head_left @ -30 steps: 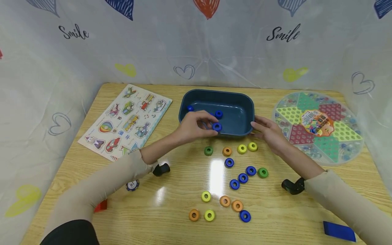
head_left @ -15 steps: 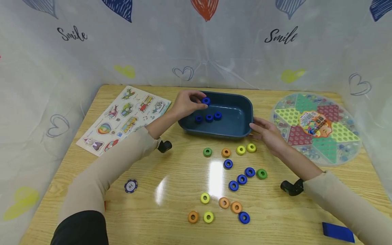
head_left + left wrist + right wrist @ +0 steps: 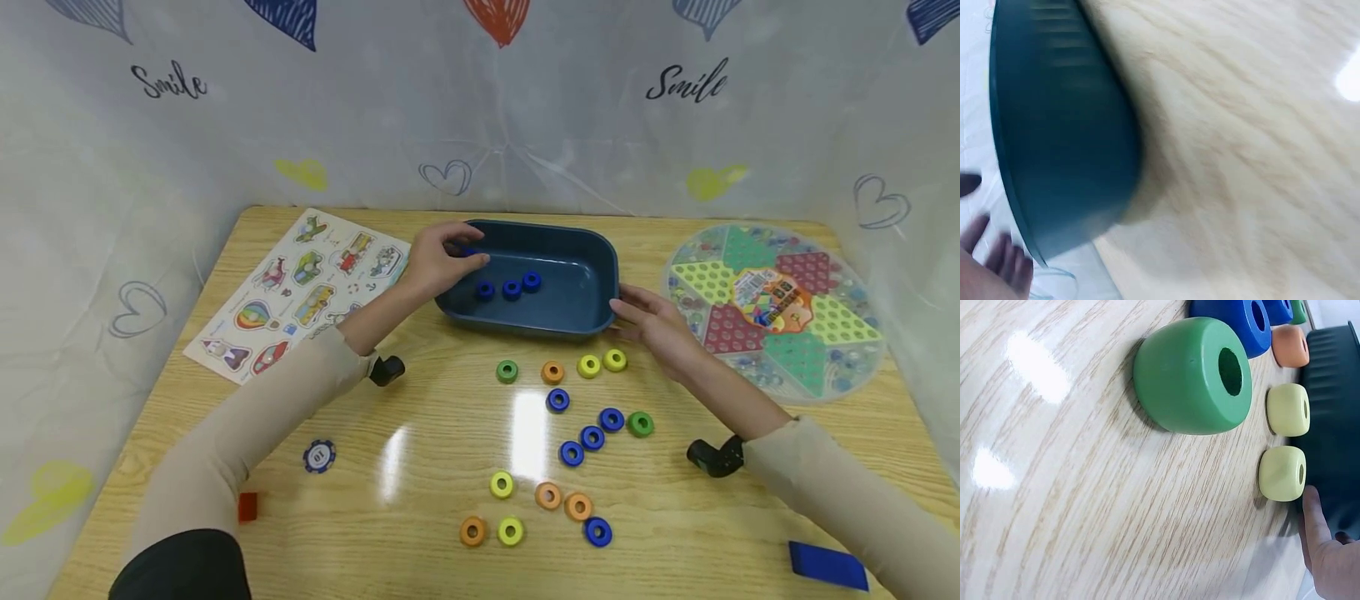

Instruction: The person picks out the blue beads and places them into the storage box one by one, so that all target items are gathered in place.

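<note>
The left hand (image 3: pixel 441 262) hangs over the near end of a dark tub (image 3: pixel 517 327), thumb and fingertips wide apart; one blue bead (image 3: pixel 468 252) shows partly behind that gap, seemingly not pinched. Three more blue beads (image 3: pixel 512 289) lie inside the tub, just right of this hand. The right hand (image 3: pixel 656 327) braces the tub's other end, fingers mostly straight against it rather than wrapped around.

The left hand could snag the rim and tip the tub, making the beads roll. If the right hand pulled the tub nearer, it might shove the two yellow beads (image 3: pixel 588 366) just beside that hand.

Counted: four blue beads in the tub. On the worktop (image 3: pixel 420 517), between and nearer the body than both hands, are five blue, four yellow, four orange (image 3: pixel 552 372) and two green beads (image 3: pixel 507 372).
</note>
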`<state>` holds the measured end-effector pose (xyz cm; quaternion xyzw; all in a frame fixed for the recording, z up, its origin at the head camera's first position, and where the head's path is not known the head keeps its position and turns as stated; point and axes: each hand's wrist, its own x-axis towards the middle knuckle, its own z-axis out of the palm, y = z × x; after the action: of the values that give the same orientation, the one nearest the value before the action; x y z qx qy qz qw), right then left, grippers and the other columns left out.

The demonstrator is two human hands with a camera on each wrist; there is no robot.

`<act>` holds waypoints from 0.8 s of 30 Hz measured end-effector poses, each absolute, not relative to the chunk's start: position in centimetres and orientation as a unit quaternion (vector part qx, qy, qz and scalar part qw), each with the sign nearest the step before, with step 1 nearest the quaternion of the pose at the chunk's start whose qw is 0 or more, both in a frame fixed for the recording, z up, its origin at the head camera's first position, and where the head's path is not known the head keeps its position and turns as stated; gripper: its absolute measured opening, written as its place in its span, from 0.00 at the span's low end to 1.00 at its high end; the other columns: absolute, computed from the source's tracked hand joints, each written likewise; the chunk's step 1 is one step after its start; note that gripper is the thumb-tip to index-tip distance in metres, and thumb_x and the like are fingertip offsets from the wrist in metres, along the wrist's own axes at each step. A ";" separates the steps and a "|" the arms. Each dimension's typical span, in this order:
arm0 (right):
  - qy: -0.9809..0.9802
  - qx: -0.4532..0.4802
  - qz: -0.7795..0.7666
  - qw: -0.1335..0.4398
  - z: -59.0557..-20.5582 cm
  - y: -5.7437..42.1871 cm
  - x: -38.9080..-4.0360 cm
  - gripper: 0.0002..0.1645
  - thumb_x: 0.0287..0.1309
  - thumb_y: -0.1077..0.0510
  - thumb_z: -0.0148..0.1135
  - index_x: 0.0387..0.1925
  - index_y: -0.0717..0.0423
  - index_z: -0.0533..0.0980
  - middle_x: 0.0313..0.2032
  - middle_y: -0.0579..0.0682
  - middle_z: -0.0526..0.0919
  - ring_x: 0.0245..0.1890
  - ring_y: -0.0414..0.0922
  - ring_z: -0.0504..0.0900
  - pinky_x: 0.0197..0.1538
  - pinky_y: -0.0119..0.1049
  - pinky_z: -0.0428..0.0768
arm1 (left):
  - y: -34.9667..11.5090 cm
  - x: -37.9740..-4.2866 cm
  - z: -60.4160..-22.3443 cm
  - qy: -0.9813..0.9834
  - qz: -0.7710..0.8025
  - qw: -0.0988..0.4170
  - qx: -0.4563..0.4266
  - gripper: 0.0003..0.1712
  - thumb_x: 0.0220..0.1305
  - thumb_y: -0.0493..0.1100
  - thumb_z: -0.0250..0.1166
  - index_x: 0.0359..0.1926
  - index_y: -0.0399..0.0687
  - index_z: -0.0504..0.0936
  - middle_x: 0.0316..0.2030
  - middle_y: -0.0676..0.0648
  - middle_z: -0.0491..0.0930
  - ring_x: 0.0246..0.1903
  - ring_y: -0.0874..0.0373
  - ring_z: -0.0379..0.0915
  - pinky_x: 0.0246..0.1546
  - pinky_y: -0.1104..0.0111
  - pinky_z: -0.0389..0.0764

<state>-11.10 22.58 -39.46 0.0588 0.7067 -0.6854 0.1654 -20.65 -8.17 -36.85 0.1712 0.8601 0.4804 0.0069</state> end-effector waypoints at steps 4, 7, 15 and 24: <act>0.704 0.058 -0.688 0.166 -39.5 22.5 -11.2 0.35 0.68 0.55 0.48 0.69 0.65 0.49 0.65 0.63 0.56 0.60 0.58 0.64 0.56 0.45 0.71 | -9.8 -20.4 -37.5 0.854 0.509 0.025 0.106 0.28 0.59 0.42 0.65 0.61 0.42 0.71 0.58 0.45 0.69 0.57 0.52 0.65 0.56 0.66 0.67; 0.705 0.058 -0.688 0.165 -39.6 22.5 -11.2 0.35 0.68 0.54 0.47 0.69 0.65 0.49 0.65 0.64 0.57 0.60 0.58 0.64 0.56 0.45 0.71 | -10.6 -20.3 -38.2 0.808 0.579 0.111 0.026 0.29 0.65 0.43 0.59 0.65 0.43 0.65 0.60 0.44 0.67 0.58 0.52 0.65 0.55 0.65 0.69; 0.727 0.072 -0.656 0.189 -38.6 21.4 -8.7 0.35 0.72 0.51 0.37 0.69 0.68 0.44 0.64 0.68 0.56 0.61 0.61 0.62 0.58 0.48 0.68 | -11.3 -19.8 -39.6 0.713 0.674 0.184 -0.065 0.26 0.69 0.42 0.53 0.64 0.37 0.64 0.59 0.41 0.68 0.56 0.51 0.67 0.54 0.64 0.70; 0.841 -0.054 -0.530 0.094 -39.8 19.1 -3.8 0.21 0.62 0.60 0.57 0.55 0.63 0.69 0.50 0.56 0.76 0.49 0.49 0.75 0.49 0.39 0.76 | -11.6 -19.6 -40.0 0.694 0.693 0.178 -0.079 0.26 0.69 0.42 0.53 0.64 0.36 0.65 0.58 0.40 0.69 0.56 0.51 0.67 0.53 0.64 0.71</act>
<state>-3.84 19.08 -39.76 -0.0541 0.8411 -0.5299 0.0935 -19.62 -11.56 -40.01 -0.0793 0.6939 0.6932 0.1783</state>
